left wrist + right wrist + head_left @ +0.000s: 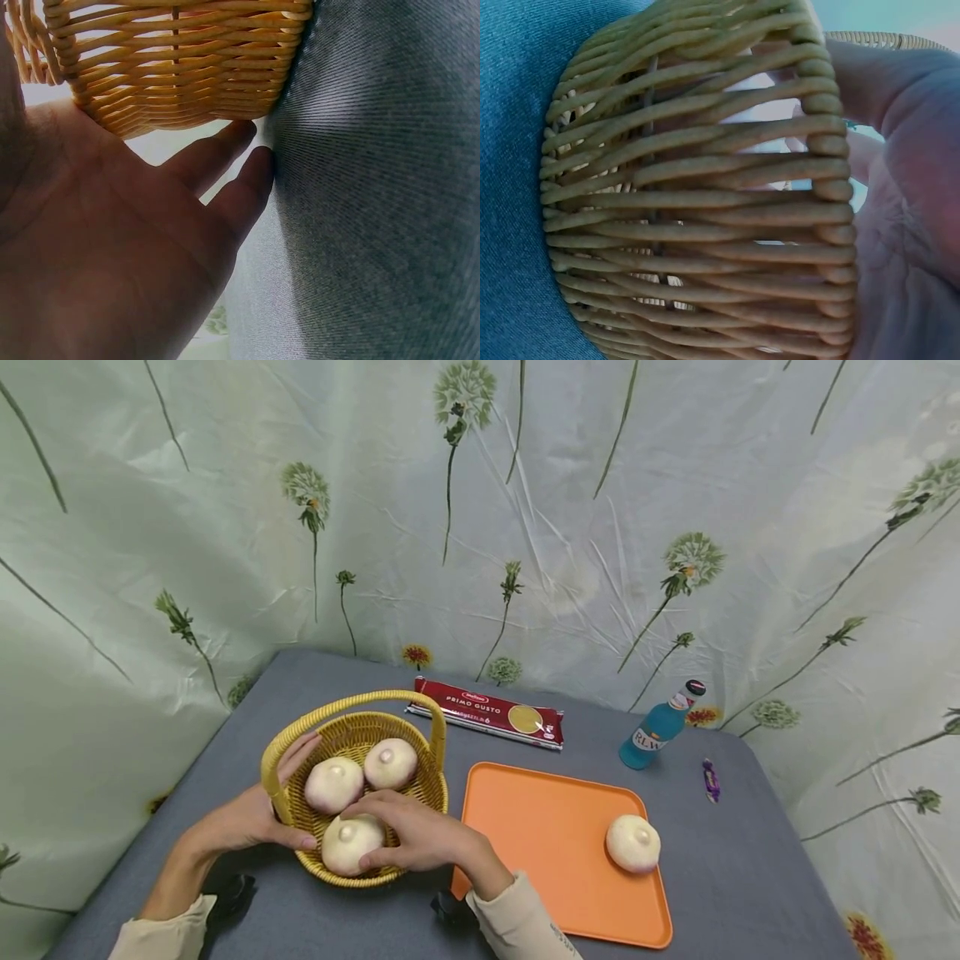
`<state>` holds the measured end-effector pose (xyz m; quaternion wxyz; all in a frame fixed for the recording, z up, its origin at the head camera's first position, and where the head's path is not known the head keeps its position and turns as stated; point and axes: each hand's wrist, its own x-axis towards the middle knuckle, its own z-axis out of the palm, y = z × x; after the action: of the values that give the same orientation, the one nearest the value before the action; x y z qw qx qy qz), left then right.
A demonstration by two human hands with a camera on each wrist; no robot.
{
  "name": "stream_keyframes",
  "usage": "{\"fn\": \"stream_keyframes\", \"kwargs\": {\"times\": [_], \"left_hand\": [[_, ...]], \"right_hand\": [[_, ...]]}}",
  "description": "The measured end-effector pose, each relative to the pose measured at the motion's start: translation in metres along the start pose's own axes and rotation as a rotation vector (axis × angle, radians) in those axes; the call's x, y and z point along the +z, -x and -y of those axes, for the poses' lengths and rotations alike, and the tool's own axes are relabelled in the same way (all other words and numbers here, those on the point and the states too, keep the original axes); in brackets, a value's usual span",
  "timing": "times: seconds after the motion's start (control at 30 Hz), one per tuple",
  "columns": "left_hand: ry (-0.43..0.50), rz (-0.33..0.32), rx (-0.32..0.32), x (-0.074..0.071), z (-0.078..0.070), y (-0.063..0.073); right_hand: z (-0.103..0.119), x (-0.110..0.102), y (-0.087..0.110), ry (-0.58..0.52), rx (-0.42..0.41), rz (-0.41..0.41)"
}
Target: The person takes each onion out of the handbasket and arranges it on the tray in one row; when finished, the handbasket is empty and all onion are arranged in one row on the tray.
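Note:
A yellow wicker basket (pixel 442 789) with a tall arched handle holds three white turnips with purple-tinged sides. My right hand (pixel 420 833) reaches over the right rim, thumb and fingers around the front turnip (pixel 347 847). Behind it lie a left turnip (pixel 333 785) and a back turnip (pixel 392 763). My left hand (pixel 251 822) grips the basket's left side, thumb at the front rim and fingers farther back by the handle. In the left wrist view, its palm is close to the wicker wall (pixel 180 67). Wicker partly hides the right hand (pixel 907 165) in the right wrist view.
Right of the basket lies an orange tray (pixel 543 835) with another turnip (pixel 633 843) near its right edge. Behind are a red spaghetti packet (pixel 487 712) and a blue bottle (pixel 660 727). A purple-wrapped candy (pixel 711 781) lies at far right. Flowered curtain (pixel 375 527) borders the grey table.

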<state>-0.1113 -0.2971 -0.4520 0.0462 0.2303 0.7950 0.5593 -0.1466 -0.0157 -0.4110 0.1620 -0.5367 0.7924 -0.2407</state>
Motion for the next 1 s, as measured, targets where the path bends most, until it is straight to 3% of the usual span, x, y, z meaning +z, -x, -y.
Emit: {"fn": "stream_keyframes", "kwargs": {"times": [0.73,1.0], "left_hand": [[-0.025,0.008,0.004,0.0014,-0.0008,0.0014],[-0.021,0.002,0.015,-0.0002,-0.0004,-0.0004]], "right_hand": [[0.0028,0.0068,-0.0001,0.05,0.0,0.007],[0.0059,0.006,0.005,0.029,0.075,-0.044]]}}
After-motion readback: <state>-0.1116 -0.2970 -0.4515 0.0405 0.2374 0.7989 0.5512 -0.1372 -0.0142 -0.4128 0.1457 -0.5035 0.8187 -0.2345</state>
